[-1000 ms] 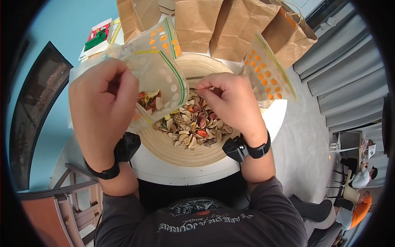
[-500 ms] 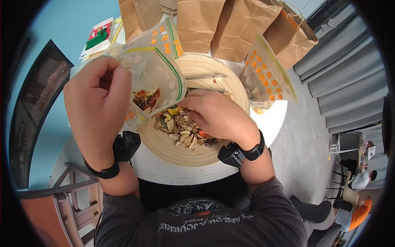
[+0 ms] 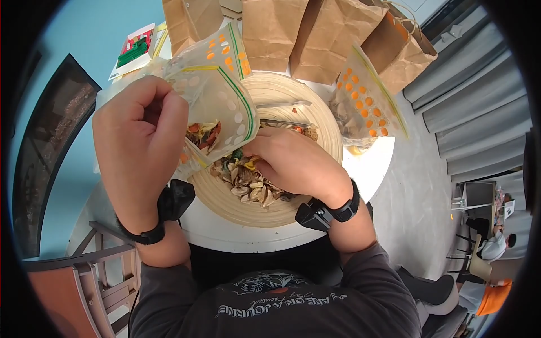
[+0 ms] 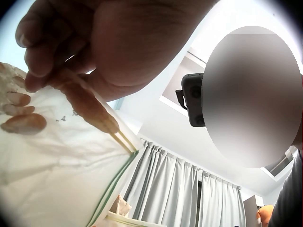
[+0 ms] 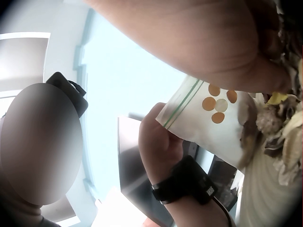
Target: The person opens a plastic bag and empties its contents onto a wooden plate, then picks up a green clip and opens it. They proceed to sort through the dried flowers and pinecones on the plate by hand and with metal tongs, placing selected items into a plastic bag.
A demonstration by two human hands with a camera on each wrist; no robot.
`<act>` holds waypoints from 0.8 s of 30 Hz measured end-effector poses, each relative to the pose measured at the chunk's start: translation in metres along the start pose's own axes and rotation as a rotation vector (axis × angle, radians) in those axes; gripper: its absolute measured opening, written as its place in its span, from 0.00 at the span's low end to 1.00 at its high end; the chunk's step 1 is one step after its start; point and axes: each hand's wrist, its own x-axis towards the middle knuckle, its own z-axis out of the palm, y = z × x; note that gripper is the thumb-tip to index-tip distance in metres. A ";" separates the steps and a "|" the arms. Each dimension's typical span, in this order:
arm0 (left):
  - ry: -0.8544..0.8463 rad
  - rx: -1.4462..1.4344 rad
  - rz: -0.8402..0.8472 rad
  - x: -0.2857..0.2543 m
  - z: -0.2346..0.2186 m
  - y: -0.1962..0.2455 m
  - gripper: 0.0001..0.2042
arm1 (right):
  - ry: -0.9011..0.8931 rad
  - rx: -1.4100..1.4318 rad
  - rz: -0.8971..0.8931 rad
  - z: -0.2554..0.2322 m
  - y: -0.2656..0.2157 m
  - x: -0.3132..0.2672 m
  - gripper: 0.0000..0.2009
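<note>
My left hand [image 3: 141,132] pinches the upper edge of a clear zip bag [image 3: 211,96] with a green seal line and orange and white dots. The bag hangs tilted, its mouth toward the right, with some red and yellow dried petals [image 3: 204,135] inside. Under it, a heap of dried potpourri [image 3: 248,186] lies on a round ridged wooden tray [image 3: 225,211]. My right hand [image 3: 298,163] reaches down into the heap beside the bag's lower edge. Its fingers curl round dried petals, yellow and dark green pieces showing at the fingertips, which are partly hidden. In the right wrist view, petals [image 5: 284,127] crowd against the fingers.
Another dotted zip bag [image 3: 360,101] with brown contents stands right of the tray. Brown paper bags [image 3: 270,34] line the back of the white table [image 3: 225,239]. A flat metal strip [image 3: 282,105] lies across the tray's far part. A box with green and red items [image 3: 134,52] sits back left.
My right hand has come down and left from above the heap into the petals by the bag. The left hand and its bag have shifted slightly, left and then back.
</note>
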 end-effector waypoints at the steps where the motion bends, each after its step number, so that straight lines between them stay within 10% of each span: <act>1: -0.003 0.008 0.013 0.000 0.000 0.000 0.05 | 0.000 0.000 0.000 0.001 0.001 0.000 0.12; 10: -0.047 -0.016 0.032 0.000 0.000 0.001 0.05 | 0.441 0.079 -0.021 -0.011 0.012 -0.001 0.09; 14: -0.100 -0.022 0.018 0.000 0.000 0.004 0.05 | 0.661 0.430 0.124 -0.015 0.004 -0.001 0.10; 17: -0.122 -0.025 0.040 -0.002 0.000 0.006 0.06 | 0.988 0.853 -0.094 -0.016 -0.009 -0.003 0.12; 20: -0.138 -0.014 0.077 -0.002 0.001 0.006 0.06 | 1.063 0.872 -0.203 -0.014 -0.017 0.001 0.12; 24: -0.160 -0.024 0.091 -0.002 0.002 0.007 0.06 | 0.644 0.383 -0.008 -0.006 -0.008 -0.001 0.10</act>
